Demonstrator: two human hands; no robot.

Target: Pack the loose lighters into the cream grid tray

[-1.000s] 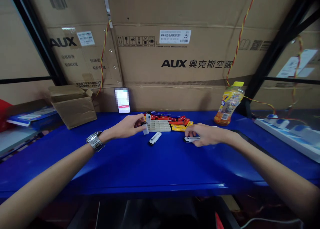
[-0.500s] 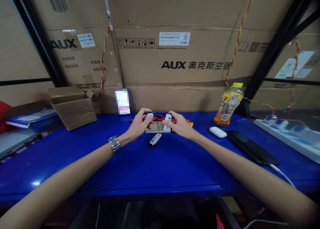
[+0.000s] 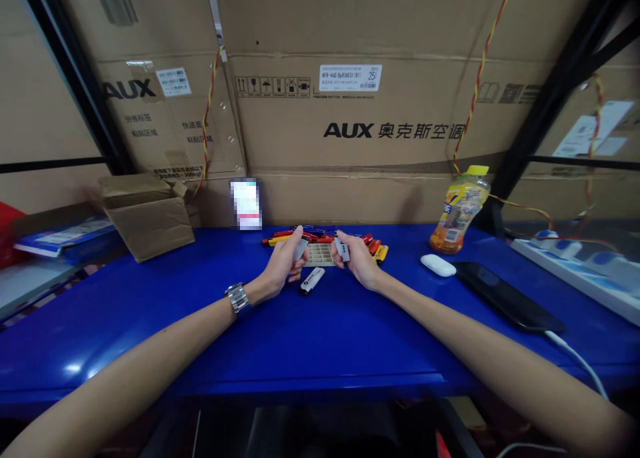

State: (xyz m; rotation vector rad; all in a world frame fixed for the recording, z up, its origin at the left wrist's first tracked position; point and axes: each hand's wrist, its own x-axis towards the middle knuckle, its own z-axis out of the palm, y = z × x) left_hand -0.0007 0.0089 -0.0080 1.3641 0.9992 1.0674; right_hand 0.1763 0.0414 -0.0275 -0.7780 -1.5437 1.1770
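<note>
My left hand (image 3: 285, 266) is closed around a white lighter (image 3: 301, 247), held upright just left of a beige slotted tray (image 3: 320, 254). On the tray's right side my right hand (image 3: 356, 261) pinches a second white lighter (image 3: 343, 249). A third white lighter (image 3: 311, 280) lies flat on the blue table (image 3: 300, 331), between my hands and just in front of the tray. Behind the tray lies a heap of red, yellow and blue lighters (image 3: 373, 246). A metal watch (image 3: 238, 299) is on my left wrist.
A white earbud case (image 3: 437, 265) and a black phone (image 3: 507, 296) with a white cable lie to the right. An orange drink bottle (image 3: 460, 210) stands at the back right. An open cardboard box (image 3: 147, 215) sits back left. Large cartons form the back wall.
My right hand picked a white lighter off the table at the right and carried it to the tray. My left hand moved its lighter to the tray's left edge. Both hands now sit slightly nearer me.
</note>
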